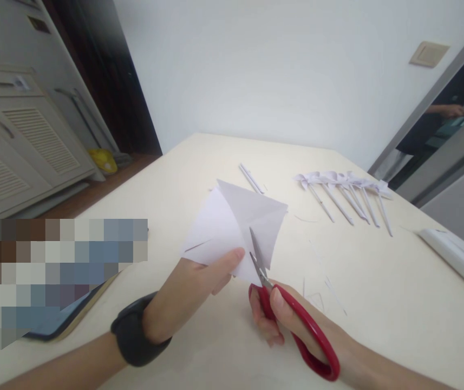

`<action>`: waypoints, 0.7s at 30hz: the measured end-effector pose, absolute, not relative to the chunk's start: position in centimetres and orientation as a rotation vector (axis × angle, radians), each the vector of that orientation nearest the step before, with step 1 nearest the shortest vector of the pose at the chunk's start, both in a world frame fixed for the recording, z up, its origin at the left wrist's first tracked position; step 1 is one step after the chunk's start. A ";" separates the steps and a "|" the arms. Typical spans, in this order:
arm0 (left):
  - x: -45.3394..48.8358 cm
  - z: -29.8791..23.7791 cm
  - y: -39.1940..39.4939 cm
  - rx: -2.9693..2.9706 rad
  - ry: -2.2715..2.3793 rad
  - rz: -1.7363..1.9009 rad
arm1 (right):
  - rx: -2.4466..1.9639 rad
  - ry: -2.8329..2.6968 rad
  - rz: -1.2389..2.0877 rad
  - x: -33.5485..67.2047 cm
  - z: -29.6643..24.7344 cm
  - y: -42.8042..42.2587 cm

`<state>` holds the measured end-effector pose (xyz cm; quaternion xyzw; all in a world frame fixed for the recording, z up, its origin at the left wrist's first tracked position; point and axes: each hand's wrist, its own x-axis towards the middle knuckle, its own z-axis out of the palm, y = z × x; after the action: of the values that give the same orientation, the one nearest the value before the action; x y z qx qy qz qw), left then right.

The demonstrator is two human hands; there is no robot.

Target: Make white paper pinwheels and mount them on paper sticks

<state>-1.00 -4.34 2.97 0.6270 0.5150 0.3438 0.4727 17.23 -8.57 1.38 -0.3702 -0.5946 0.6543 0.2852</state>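
White wall [248,70] across the back of my feed, pale table [215,357] below it, and over on the right a row of paper pinwheels [337,179], sticks pointing my way. Centre stage, the white sheet [215,216], held up off the tabletop in my left hand [207,273], thumb on top, fingers tucked beneath. And here are the red-handled scissors [266,283], looped in my right hand [286,311], blades narrowly parted. This is the line I'm watching: the blades' long axis runs away from me and slightly left, in over the sheet from its near edge, my left thumb just beside them on the left. The right hand sits off the paper's near right side. Whether paper lies between the blades, I can't quite make out. Smallest of all, thin trimmings [335,292] right of the scissors.
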 end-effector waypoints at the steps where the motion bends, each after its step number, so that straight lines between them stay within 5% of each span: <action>1: -1.0 3.0 -4.4 1.540 1.283 0.827 | -0.992 -1.600 1.761 17.3 1.4 -8.5; 21: -0.4 3.0 -4.6 1.561 1.331 0.721 | -0.987 -1.712 1.678 17.3 0.9 -8.3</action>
<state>-0.44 -4.57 2.97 0.6356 0.5421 0.2934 0.4648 17.34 -8.26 0.90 -0.3664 -0.6355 0.6231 0.2713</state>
